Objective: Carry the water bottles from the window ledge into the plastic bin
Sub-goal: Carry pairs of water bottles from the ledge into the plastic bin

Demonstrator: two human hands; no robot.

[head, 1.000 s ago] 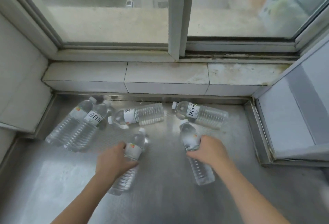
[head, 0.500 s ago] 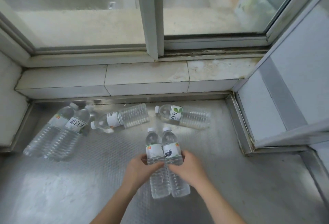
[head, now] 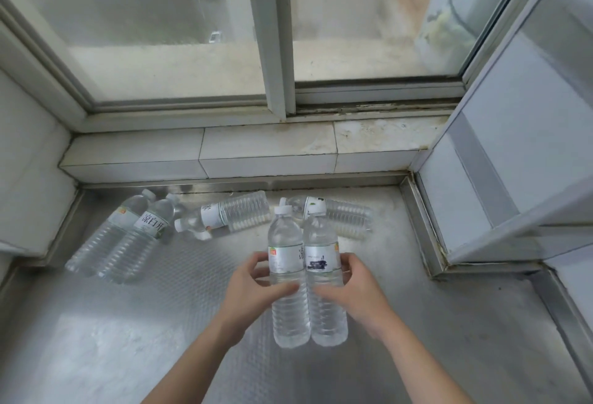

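Two clear water bottles are pressed side by side, caps pointing away from me, lifted above the metal ledge (head: 134, 333). My left hand (head: 253, 288) grips the left bottle (head: 286, 275) and my right hand (head: 359, 288) grips the right bottle (head: 324, 278). Several more bottles lie flat on the ledge: a pair at the left (head: 128, 237), one in the middle (head: 231, 217) and one behind the held pair (head: 346, 214). No plastic bin is in view.
A tiled sill (head: 205, 153) and a sliding window (head: 272, 34) close off the far side. A white wall (head: 29, 160) stands at the left, and a metal-framed panel (head: 500, 160) with a raised steel rim (head: 423, 227) at the right.
Each hand took hold of a lying bottle, brought the two together and lifted them closer to me. The view has shifted slightly.
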